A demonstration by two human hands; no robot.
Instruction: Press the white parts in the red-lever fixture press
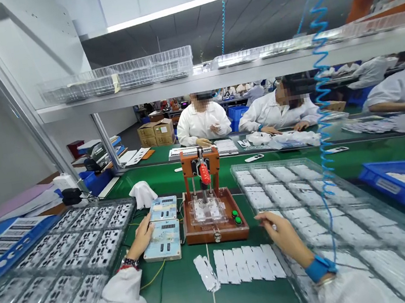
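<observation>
Beside the left tray (130, 211), the left hand (142, 237) rests loosely, not clamped, on the meters (163, 240). Mid-table (187, 297) stands the press (200, 156); plates (247, 263) lie before it. The right hand (283, 236), fingers parted, apparently holding nothing, is at the right tray (244, 192). Probably a gap between plates; picking one calls for a thin-edged pinch.

The press (206, 197) has a glossy, varnished-looking, woodlike base (199, 236) and a clear plastic block (200, 213). Left of the press, the control boxes (161, 240) show smooth faces, near rumpled matt cloth (143, 194). In front of it, the plates (242, 264) look like matt plastic; right of it, the tray (236, 169) is glossy, transparent plastic. The tabletop (185, 297) is smooth (with a faint sheen).
</observation>
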